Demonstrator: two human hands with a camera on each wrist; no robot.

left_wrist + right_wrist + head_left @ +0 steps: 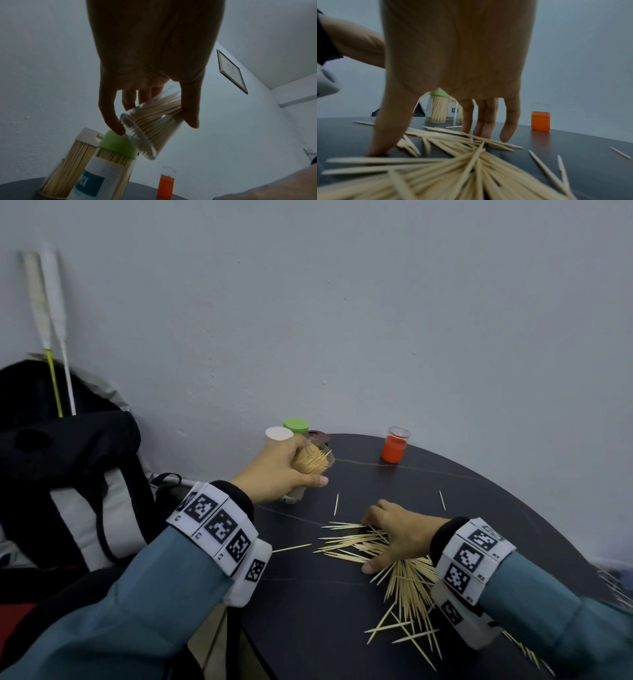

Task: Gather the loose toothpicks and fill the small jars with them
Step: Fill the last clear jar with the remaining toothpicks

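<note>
My left hand (277,470) grips a clear jar (313,462) packed with toothpicks and holds it tilted above the back left of the dark round table (308,611). In the left wrist view the jar (154,121) lies between thumb and fingers, its base towards the camera. My right hand (394,537) rests on the loose toothpick pile (404,580), fingers spread and tips down on the picks. In the right wrist view its fingertips (505,138) touch the toothpicks (453,155); nothing is pinched.
Behind the left hand stand a green-lidded jar (296,425), a white-lidded jar (279,434) and a dark lid (317,435). An orange jar (394,446) stands at the back right. Single picks (336,504) (442,500) lie apart. A black backpack (68,457) sits left; the wall is close behind.
</note>
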